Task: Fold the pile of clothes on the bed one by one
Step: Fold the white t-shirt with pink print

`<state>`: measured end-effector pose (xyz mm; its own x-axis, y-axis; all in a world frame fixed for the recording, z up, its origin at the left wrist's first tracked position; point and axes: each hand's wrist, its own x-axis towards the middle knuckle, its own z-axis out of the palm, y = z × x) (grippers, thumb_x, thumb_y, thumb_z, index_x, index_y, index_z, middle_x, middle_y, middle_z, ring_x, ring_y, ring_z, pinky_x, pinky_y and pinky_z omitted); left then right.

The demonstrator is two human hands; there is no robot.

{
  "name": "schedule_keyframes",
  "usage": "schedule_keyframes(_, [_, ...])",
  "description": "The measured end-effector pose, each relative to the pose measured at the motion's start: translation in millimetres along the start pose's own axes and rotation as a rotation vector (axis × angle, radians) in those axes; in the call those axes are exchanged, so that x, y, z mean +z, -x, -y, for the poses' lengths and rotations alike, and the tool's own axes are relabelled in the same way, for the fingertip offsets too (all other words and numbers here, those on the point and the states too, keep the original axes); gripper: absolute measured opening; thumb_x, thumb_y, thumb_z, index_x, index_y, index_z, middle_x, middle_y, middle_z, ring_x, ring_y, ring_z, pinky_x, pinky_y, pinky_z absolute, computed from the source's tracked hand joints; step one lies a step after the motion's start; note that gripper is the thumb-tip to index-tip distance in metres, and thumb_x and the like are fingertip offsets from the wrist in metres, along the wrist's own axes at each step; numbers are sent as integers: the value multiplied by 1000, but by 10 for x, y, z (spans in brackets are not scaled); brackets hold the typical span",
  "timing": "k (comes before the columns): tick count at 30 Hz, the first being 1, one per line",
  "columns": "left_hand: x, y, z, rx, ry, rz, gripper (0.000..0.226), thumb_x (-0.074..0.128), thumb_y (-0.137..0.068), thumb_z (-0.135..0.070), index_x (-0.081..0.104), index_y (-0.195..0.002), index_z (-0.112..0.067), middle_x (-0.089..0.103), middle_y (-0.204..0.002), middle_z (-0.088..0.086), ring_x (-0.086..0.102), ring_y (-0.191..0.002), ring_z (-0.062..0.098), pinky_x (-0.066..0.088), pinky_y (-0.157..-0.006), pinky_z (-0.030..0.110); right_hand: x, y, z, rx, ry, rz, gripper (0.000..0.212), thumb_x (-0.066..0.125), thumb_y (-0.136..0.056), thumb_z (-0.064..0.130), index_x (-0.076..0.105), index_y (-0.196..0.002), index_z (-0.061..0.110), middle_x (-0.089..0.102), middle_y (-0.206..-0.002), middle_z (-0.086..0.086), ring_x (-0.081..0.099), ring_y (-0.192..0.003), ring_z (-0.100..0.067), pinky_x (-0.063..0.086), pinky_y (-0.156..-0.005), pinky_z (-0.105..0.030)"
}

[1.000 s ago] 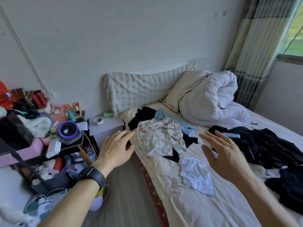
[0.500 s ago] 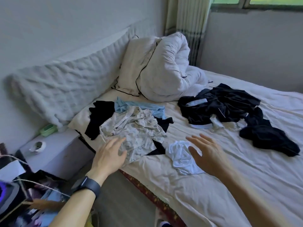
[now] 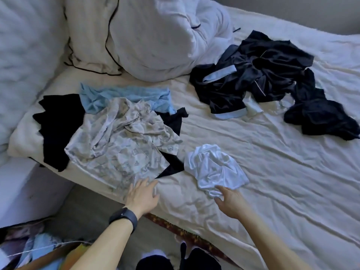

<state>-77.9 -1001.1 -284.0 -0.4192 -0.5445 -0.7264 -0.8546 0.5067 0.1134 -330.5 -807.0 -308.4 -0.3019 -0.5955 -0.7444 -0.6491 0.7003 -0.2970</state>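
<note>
Left hand (image 3: 143, 195) and right hand (image 3: 231, 201) reach forward, fingers (image 3: 143, 184) loosely extended.

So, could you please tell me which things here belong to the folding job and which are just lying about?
Job: patterned garment, white garment, light blue garment, black garment, dark clothes heap, all unfolded on the bed sheet.
Lying about: rolled duvet, quilted cushion, wristband, floor clutter.

The printed shirt (image 3: 120, 145) is pale cream with grey-blue motifs. There is a light blue garment (image 3: 124, 95), a black garment (image 3: 56, 125), a plain white garment (image 3: 214, 168). The navy pile (image 3: 259, 75) has pale blue cuffs. The bed sheet (image 3: 272, 191) is cream, the duvet (image 3: 152, 36) white with black piping
</note>
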Motion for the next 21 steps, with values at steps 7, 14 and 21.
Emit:
schedule_keyframes(7, [184,-1220,186,-9,-121,-23,68,33,-100,-57,1,-158,-42,-14,-167,1,-10,-154,29,3,-121,57,-24,-1285,-43,221,-455,-262,78,62,-99,29,16,-161,13,19,-164,-22,29,-148,-34,28,-112,-38])
schedule_keyframes(14, [404,-1929,585,-18,-183,140,80,37,-93,-69,-14,-153,-50,-27,-163,-8,-24,-150,29,4,-116,66,73,-1865,-95,376,-455,-354,45,55,-101,24,46,-144,13,62,-127,-25,57,-116,-42,37,-82,-40])
schedule_keyframes(21, [-352,-1690,715,173,31,231,60,46,-98,-44,35,-154,-23,39,-156,7,40,-141,28,38,-112,40,-368,-786,614,262,-532,-791,24,66,-91,7,69,-114,14,55,-87,0,59,-85,-32,27,-69,-26])
